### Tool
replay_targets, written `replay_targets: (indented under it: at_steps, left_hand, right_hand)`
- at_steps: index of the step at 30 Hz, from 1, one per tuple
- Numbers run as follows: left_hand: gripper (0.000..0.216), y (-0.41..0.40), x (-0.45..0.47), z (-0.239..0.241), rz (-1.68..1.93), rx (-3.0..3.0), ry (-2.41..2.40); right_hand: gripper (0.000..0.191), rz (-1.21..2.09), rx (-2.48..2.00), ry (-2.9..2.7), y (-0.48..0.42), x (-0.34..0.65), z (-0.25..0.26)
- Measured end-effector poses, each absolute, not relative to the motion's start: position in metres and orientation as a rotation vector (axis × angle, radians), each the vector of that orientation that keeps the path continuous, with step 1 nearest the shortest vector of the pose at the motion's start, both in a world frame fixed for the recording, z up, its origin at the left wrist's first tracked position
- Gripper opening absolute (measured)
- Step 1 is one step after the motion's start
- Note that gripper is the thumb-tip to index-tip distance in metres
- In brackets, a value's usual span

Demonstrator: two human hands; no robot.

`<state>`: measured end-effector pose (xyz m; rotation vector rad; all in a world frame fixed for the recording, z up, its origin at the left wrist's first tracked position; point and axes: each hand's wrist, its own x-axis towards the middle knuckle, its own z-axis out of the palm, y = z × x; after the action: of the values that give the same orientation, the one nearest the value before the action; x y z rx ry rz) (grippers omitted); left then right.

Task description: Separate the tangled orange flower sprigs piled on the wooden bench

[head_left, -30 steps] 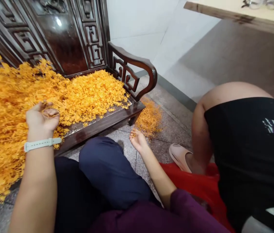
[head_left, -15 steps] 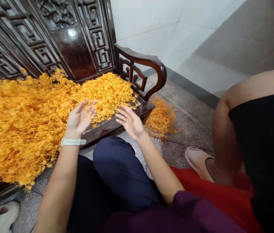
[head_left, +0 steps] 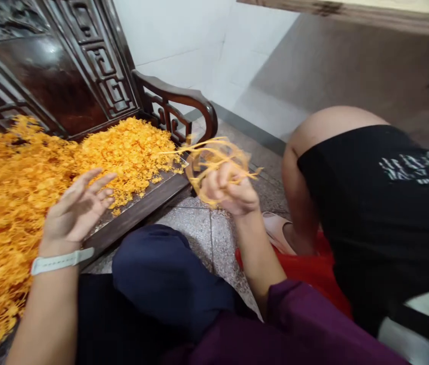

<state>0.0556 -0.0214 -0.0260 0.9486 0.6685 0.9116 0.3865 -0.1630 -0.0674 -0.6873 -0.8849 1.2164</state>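
My right hand (head_left: 233,190) is closed around thin, branching yellow-orange stems (head_left: 218,147), held past the end of the dark wooden bench (head_left: 123,223). The stems are blurred and fan out above the fist. My left hand (head_left: 81,208), with a pale green watch band on the wrist, is open with fingers apart and holds nothing. It hovers at the bench's front edge, beside a heap of small yellow-orange blossoms (head_left: 123,152). Left of that lies a larger mass of yellow-orange flower sprays (head_left: 5,203).
The bench's curved armrest (head_left: 202,104) rises behind my right hand. At the right sits another person in black shorts (head_left: 369,203), a foot in a pink slipper (head_left: 275,230). Red material (head_left: 309,274) lies on the floor. A tabletop edge (head_left: 351,17) shows at upper right.
My right hand was open and empty; now it grips stems and has moved right. My left hand stays open. The view has swung to the right.
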Motion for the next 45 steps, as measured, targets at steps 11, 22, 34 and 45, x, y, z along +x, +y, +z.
replay_targets:
  at_steps: [11, 22, 34, 45]
  left_hand:
    - [0.039, -0.005, 0.038, -0.038, 0.953, 0.813, 0.732]
    - [0.038, -0.009, 0.021, -0.031, 0.732, 1.265, 1.19]
    - [0.036, -0.058, -0.127, -0.022, 0.588, 2.652, 1.849]
    - [0.036, -0.083, -0.149, -0.061, 0.525, 2.607, 2.195]
  right_hand:
    - [0.035, 1.236, -1.214, 0.397, -0.197, 0.41, -0.265]
    - [0.026, 1.5, -1.453, 0.015, -0.225, 0.309, -0.276]
    - [0.014, 1.123, -1.167, -1.319, -0.121, 0.239, -0.129]
    - [0.015, 0.715, -0.785, -2.169, 0.004, 0.038, -0.059]
